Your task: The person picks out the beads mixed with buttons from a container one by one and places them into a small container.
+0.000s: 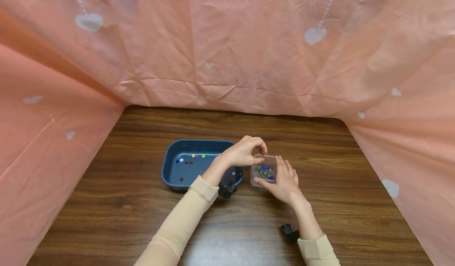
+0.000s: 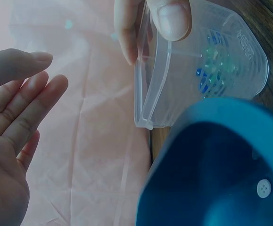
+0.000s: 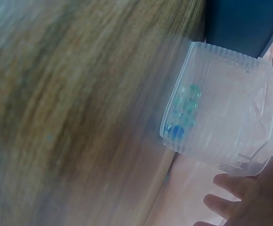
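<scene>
A clear plastic container [image 1: 254, 182] stands on the table with several blue and green glass marbles [image 2: 214, 70] at its bottom. My right hand [image 1: 286, 183] holds the container by its rim, thumb on the near side and fingers along the right side. Above its far left edge hovers my left hand [image 1: 245, 151], fingers loosely bent and apart from the thumb, with nothing between them. Left of the container is a blue tub [image 1: 167, 167], partly behind my left forearm. Several buttons of different colours lie scattered in it, among them a white button [image 2: 264, 188].
The brown wooden table [image 1: 341, 202] carries both containers, which stand close together. Pink cloth [image 1: 227, 52] with white hearts hangs along the table's back and sides. A black wrist device [image 1: 226, 190] on my left arm overhangs the tub's near right corner.
</scene>
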Tool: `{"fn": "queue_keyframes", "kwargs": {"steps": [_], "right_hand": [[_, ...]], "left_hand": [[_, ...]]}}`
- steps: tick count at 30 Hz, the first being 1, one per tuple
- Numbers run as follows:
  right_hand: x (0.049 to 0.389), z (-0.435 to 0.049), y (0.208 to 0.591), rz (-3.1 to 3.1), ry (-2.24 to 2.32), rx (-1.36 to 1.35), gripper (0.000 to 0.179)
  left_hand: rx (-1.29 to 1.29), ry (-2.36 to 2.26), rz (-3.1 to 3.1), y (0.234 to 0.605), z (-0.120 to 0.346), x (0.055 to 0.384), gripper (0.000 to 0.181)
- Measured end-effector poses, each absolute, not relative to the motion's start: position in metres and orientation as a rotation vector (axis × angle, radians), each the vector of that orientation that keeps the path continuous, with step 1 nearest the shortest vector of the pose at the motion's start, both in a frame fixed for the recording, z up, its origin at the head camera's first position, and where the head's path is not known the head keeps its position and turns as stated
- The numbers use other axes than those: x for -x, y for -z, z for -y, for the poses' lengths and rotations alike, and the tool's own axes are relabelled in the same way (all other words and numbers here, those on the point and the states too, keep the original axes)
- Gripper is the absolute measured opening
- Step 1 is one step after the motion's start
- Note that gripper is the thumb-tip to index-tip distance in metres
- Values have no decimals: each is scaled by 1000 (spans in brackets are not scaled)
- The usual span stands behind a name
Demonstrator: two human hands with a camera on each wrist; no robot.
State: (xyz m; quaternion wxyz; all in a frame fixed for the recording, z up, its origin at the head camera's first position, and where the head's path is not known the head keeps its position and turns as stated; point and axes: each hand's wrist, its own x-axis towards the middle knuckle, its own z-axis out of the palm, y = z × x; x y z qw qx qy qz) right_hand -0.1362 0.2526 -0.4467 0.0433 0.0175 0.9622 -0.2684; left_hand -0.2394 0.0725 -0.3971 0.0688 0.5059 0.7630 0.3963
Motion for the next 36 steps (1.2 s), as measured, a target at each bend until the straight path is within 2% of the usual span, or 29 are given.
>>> {"fn": "queue_keyframes", "kwargs": {"steps": [29,36], "right_hand": [[139,-254,445,-3003,770,-33,116],[140,-253,445,-2993,782,-42,111]], "left_hand": [[-1447,-1026,-2708,398,-47,228,17],[-1365,-905,-2856,404,-37,220,19]]}}
